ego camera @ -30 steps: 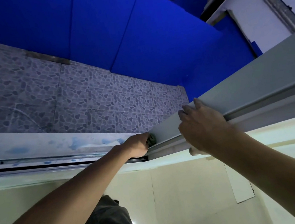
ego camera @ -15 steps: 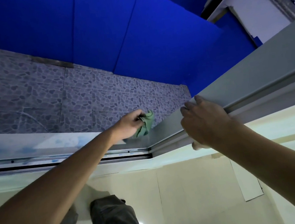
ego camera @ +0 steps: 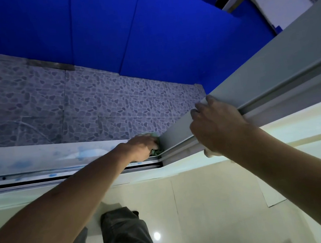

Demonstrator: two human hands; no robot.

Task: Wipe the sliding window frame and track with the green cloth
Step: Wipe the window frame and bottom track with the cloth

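Green cloth [ego camera: 155, 151] mostly hidden: only a pale edge above the left hand [ego camera: 141, 147] and a darker bunch below the knuckles show. Left hand is curled round it, pressing it into the corner where the grey metal sliding window frame [ego camera: 262, 88] meets the horizontal aluminium track [ego camera: 40, 174]. Its fingertips are out of sight behind the cloth and frame end.

Right hand [ego camera: 218, 128] grips the near end of the frame: fingers hooked over the top edge, thumb tip showing pale below the lower rail. Palm side not visible.

Frame runs up and right, cut off by the picture edge. Track runs left, also cut off; its dark slot is visible, contents of the channel can't be made out. White sill [ego camera: 48, 157] behind the track carries blurry blue smudges.

Beyond the sill: grey pebble-pattern tiles [ego camera: 93, 109], then blue panels [ego camera: 124, 34]. Below: glossy cream floor [ego camera: 216, 205] with a light reflection, plus the person's dark trouser leg [ego camera: 122, 233], partly covered by the left forearm and cropped at the bottom.
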